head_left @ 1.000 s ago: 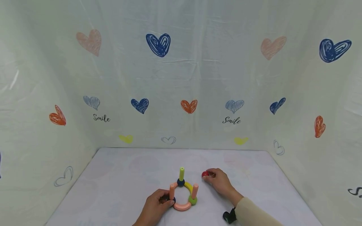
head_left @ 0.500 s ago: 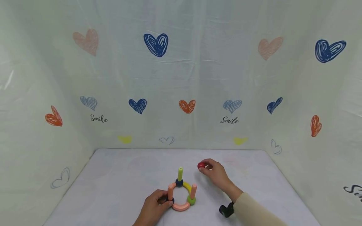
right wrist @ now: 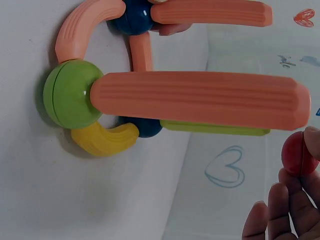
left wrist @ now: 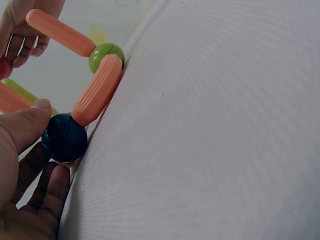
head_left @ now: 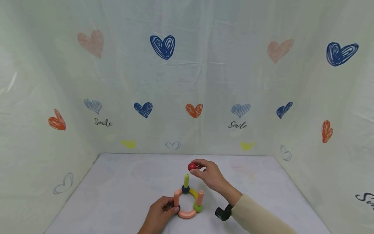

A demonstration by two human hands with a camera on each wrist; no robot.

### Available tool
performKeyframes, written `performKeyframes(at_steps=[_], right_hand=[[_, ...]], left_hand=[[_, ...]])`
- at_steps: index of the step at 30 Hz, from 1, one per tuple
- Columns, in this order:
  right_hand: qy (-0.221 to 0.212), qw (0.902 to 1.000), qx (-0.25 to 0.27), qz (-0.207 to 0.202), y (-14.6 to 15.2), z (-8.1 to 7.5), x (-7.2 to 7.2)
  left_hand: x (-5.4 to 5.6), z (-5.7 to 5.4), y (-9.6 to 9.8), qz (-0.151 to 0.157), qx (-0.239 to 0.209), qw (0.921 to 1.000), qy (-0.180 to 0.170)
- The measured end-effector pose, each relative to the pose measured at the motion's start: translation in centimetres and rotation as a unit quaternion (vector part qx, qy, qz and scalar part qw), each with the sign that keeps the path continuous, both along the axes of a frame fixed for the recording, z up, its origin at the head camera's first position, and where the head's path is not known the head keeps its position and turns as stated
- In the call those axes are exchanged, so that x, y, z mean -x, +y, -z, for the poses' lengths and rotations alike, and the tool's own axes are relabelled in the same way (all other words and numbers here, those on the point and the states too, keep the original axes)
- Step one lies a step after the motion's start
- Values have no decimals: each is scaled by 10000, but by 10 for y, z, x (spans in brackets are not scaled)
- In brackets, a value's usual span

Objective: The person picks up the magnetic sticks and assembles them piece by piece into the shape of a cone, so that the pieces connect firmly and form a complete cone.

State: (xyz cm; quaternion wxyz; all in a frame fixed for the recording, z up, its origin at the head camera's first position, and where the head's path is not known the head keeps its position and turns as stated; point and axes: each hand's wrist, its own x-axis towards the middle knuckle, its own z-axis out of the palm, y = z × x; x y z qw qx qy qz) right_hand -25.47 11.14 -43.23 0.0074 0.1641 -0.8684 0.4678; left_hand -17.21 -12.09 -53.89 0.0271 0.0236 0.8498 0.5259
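A ring of curved sticks and balls lies on the white table, with three straight sticks standing up from its balls. Two uprights, a left stick and a right stick, are salmon; the far stick is yellow-green. My left hand holds the ring's left dark blue ball between thumb and fingers. Beyond the ring, my right hand pinches a red ball in the air, just above the yellow-green stick's top in the head view. A green ball bears the right upright.
A black device sits at the right sleeve. The ring's curved sticks include a yellow stick and a salmon stick. A pale curtain printed with hearts stands behind and at both sides of the table.
My right hand has raised the red ball from low on the right and carried it left to above the yellow-green stick. My left hand keeps its hold on the ring.
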Motion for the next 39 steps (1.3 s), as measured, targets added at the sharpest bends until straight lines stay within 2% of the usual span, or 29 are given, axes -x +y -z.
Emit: performKeyframes(at_steps=[5, 21, 31, 39], right_hand=[[134, 9996, -130, -226, -6, 2, -2], [248, 9986, -239, -389, -8, 8, -5], [82, 9993, -163, -337, -7, 12, -8], [103, 9987, 54, -488, -3, 17, -9]], left_hand=[[-1, 2, -2, 96, -11, 9999, 139], [-1, 4, -4, 255, -49, 9993, 256], [0, 1, -1, 130, -54, 9998, 145], [-1, 1, 0, 60, -96, 9999, 126]])
